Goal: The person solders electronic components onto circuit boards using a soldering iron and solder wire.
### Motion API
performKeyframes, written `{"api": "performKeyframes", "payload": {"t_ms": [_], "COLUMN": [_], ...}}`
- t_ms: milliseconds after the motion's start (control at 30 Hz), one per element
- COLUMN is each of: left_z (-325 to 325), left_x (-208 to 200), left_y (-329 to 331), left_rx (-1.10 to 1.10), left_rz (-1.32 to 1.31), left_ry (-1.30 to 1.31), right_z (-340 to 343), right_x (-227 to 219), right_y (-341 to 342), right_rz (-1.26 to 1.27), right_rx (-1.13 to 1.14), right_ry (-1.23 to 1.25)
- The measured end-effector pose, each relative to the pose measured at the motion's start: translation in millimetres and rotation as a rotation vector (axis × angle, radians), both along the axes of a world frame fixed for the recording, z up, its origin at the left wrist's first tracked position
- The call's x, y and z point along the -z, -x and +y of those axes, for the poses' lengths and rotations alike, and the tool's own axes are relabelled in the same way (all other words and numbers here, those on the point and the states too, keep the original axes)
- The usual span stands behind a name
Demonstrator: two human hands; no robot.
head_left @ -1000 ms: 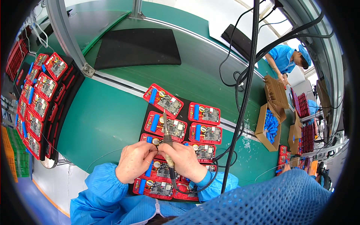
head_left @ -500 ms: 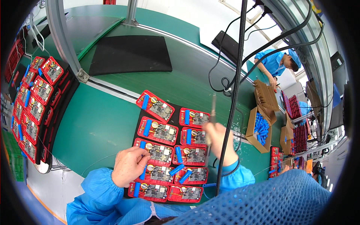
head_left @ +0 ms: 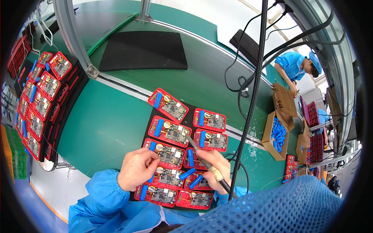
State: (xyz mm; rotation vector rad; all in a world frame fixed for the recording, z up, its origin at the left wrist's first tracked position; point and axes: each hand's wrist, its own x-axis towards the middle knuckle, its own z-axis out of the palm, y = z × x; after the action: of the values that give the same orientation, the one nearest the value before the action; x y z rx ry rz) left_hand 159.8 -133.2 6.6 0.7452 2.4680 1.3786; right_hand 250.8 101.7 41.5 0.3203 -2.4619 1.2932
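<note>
I'm holding the soldering iron (head_left: pixel 216 174) in my right hand (head_left: pixel 218 161) over the middle of the black mat (head_left: pixel 190 117), tip near a red case (head_left: pixel 170 132), contact unclear. My left hand (head_left: pixel 136 169) is pinching thin wire (head_left: pixel 108 159) by the mat's left edge. Blue batteries (head_left: pixel 187 173) are lying askew toward its near right corner; a careless swing could scorch one.

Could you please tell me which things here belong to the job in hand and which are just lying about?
Seem part of the job:
- soldering iron, in the right hand
- thin wire, pinched in the left hand
- circuit boards in red housings
- blue cylinders on them

Seem just lying about:
- black sheet
- white scraps
</note>
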Motion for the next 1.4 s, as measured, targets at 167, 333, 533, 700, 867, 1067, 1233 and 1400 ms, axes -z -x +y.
{"api": "performKeyframes", "payload": {"t_ms": [167,333,533,700,867,1067,1233,1400], "left_z": [2,4,8,8,10,11,13,14], "left_x": [0,0,1,-2,-5,-7,-7,-7], "left_y": [-4,-6,-7,-6,-6,-5,-5,-5], "left_rx": [-0.043,-0.077,-0.105,-0.082,-0.08,-0.07,-0.074,-0.089], "left_rz": [-0.002,0.006,0.059,0.052,0.034,0.038,0.039,0.028], "left_ry": [0.051,0.063,0.049,0.121,0.155,0.178,0.177,0.193], "right_z": [-38,-49,-45,-47,-48,-46,-45,-45], "right_x": [4,17,23,23,22,24,27,26], "right_y": [-13,-11,-9,-7,-6,-4,-5,-8], "right_rz": [-0.402,-0.434,-0.375,-0.354,-0.331,-0.302,-0.29,-0.305], "right_rx": [0.206,0.207,0.18,0.187,0.201,0.147,0.123,0.167], "right_ry": [0.422,0.624,0.282,0.237,0.213,0.175,0.175,0.187]}}
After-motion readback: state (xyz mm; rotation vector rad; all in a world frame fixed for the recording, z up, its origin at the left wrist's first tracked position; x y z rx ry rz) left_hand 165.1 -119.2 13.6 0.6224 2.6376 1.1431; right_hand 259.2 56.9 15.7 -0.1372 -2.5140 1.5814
